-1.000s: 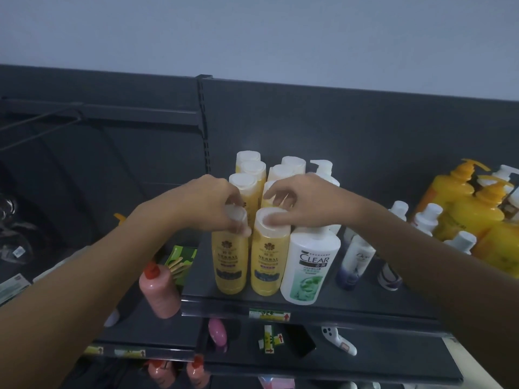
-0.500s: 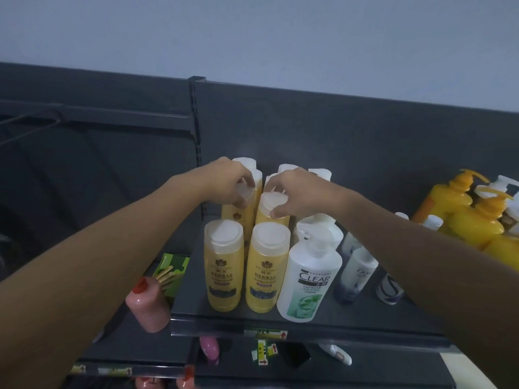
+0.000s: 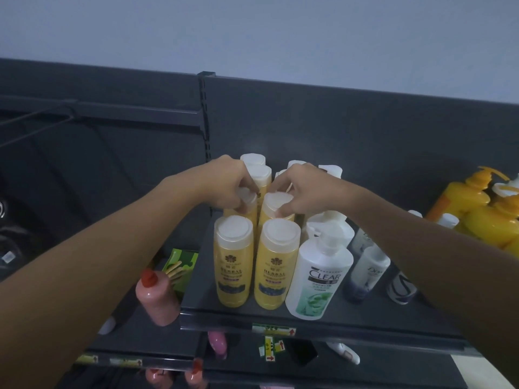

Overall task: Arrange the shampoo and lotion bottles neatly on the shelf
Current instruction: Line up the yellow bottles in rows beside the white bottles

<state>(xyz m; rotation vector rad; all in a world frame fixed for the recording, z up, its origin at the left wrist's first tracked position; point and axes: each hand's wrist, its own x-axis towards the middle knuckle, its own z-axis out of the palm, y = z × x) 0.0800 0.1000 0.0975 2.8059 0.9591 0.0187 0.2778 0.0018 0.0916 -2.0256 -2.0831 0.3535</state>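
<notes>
Two yellow plastic bottles with white flip caps stand in the second row of the dark grey metal shelf, and I have one under each hand. My left hand has its fingers closed around the cap of the left second-row bottle; my right hand pinches the cap of the right second-row bottle. Just in front stand two more yellow herbal bottles, side by side. Beside them on the right stands a white pump bottle with a green label.
</notes>
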